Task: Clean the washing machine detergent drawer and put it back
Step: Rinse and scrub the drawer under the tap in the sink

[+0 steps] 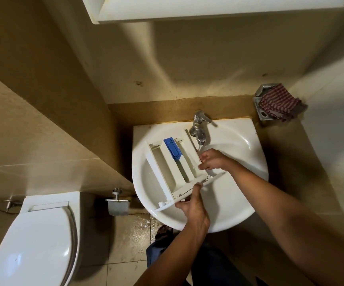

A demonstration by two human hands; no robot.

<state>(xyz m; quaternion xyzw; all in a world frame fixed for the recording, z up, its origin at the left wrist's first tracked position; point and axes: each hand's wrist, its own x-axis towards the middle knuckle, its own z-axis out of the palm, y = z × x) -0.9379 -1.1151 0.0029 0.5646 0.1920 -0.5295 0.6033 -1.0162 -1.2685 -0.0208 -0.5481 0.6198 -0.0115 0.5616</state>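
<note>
Head view: left hand and right hand grip the detergent drawer over the sink, apparently mid-rinse; refitting remains.

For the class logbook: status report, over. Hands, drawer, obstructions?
Left hand grips detergent drawer front panel. Right hand pinches its side wall, by trickling tap. Drawer tilted in sink. Nothing blocking.

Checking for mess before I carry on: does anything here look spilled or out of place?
The floor tiles below the front left of the sink look wet and glossy, as if water splashed out. The detergent drawer held in it looks undamaged.
</note>
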